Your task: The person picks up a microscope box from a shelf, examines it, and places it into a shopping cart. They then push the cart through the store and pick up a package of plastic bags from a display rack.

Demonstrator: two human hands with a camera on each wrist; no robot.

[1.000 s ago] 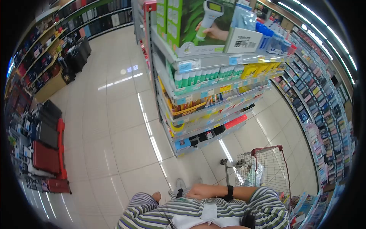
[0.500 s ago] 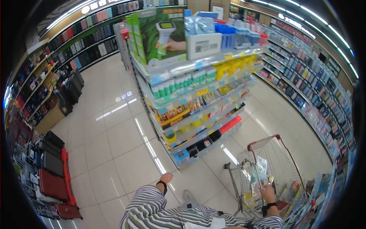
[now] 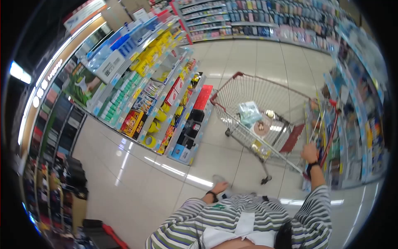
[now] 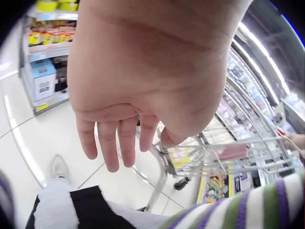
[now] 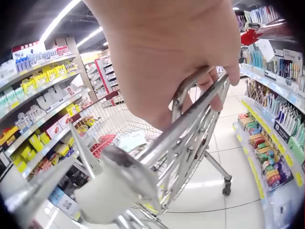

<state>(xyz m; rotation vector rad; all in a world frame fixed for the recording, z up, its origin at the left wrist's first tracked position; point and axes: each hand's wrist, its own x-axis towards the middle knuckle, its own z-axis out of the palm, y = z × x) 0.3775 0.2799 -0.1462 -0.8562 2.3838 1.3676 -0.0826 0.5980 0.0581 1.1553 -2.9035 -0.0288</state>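
Note:
My right hand (image 3: 309, 153) reaches out to a wire shopping cart with a red rim and a red flap (image 3: 292, 139). In the right wrist view its fingers curl round the cart's metal side bar (image 5: 190, 116). Inside the basket lie a pale green and white packet (image 3: 248, 113), a round pinkish item (image 3: 262, 127) and a yellow item (image 3: 260, 148). My left hand (image 3: 219, 188) hangs low before the striped shirt, holding nothing. Seen from its wrist, the left hand (image 4: 143, 71) has loose, slightly bent fingers pointing downward, beside the cart.
A stocked shelf unit (image 3: 188, 155) stands to the left of the cart, with yellow tape rolls (image 3: 150, 142) low down. More shelves (image 3: 365, 124) stand close on the right, and a long display (image 3: 253, 30) lines the back. Tiled floor (image 3: 137, 182) runs between them.
The head view has swung right, bringing the cart towards the middle. My right hand has gone from in front of my body to the cart's side bar. My left hand still hangs low.

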